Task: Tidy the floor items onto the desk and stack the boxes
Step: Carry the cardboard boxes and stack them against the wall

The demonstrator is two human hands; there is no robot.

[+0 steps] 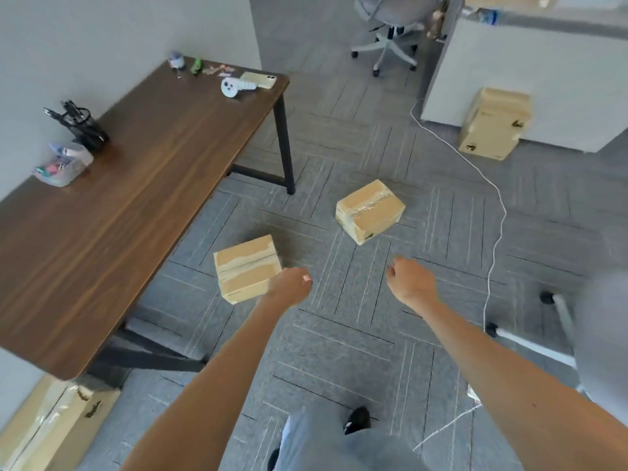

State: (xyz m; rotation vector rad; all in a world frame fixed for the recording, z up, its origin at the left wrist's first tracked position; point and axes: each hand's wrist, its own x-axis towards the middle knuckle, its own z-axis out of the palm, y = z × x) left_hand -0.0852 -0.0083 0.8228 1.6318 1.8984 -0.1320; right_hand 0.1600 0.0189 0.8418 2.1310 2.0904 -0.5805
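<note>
Two taped cardboard boxes lie on the grey carpet: the nearer box (246, 268) beside the desk, the farther box (369, 210) to its right. A third box (493, 124) stands against the white cabinet at the back right. The dark wooden desk (136, 205) fills the left side. My left hand (289, 286) hangs above the floor just right of the nearer box, fingers loosely curled, holding nothing. My right hand (409, 280) hovers apart from both boxes, also loosely curled with nothing in it.
On the desk sit a black pen holder (83, 125), a clear pouch (63, 164), a white controller (234, 86), a phone (258, 79) and small items. A white cable (496, 212) runs across the floor. An office chair (390, 28) stands behind; a large box (57, 426) lies under the desk.
</note>
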